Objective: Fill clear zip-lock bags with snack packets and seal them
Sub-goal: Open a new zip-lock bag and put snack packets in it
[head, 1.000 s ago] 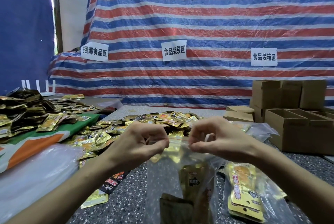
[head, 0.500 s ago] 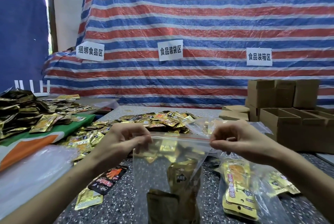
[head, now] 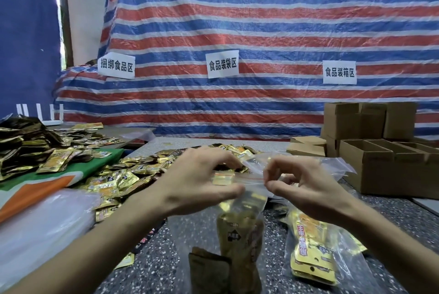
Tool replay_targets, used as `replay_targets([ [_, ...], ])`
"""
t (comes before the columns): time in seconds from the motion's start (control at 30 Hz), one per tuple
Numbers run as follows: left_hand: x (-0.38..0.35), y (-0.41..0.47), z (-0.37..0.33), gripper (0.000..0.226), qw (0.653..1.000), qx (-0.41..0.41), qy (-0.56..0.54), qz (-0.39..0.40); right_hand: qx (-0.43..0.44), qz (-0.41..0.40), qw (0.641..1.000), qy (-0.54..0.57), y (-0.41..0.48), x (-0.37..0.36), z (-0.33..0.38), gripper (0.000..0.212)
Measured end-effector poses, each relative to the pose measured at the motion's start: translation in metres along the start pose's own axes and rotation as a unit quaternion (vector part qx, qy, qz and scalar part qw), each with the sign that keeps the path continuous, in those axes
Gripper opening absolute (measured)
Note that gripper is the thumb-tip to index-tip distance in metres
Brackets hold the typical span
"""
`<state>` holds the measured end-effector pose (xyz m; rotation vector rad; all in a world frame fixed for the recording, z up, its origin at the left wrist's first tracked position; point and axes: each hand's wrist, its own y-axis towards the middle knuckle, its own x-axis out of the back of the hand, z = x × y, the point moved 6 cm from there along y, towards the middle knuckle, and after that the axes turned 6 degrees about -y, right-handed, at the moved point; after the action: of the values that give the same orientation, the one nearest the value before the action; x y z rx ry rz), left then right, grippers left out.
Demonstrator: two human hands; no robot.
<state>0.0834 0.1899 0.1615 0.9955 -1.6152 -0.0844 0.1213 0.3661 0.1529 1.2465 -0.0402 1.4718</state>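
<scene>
Zip-lock bag [head: 241, 227] hangs, top pinched by left hand [head: 197, 186] and right hand [head: 306, 189].

speckled table [head: 154, 258] bears loose gold snack packets [head: 123, 179], a filled bag [head: 316, 246], cardboard boxes [head: 380, 170].

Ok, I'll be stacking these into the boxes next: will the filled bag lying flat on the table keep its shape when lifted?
Probably not: the filled bag is thin, wrinkled film slumped flat on the table, so it should flop. Its gold packets lie loose inside and would likely slide to the low end. The glossy film may feel slippery.
</scene>
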Motion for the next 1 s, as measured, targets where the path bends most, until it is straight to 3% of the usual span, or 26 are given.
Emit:
replay_targets([
  [0.13, -0.012, 0.014, -0.023, 0.012, 0.998, -0.034, -0.043, 0.018, 0.005, -0.021, 0.999, -0.032, 0.001, -0.004, 0.005, 0.018],
  [0.2, -0.013, 0.015, -0.025, 0.005, 0.998, -0.04, -0.056, 0.002, 0.005, -0.024, 0.999, -0.044, 0.0, -0.005, 0.007, 0.011],
  [1.0, -0.012, 0.005, -0.002, 0.006, 0.988, 0.04, -0.149, 0.003, 0.004, -0.032, 0.998, -0.052, 0.001, -0.014, 0.006, 0.008],
])
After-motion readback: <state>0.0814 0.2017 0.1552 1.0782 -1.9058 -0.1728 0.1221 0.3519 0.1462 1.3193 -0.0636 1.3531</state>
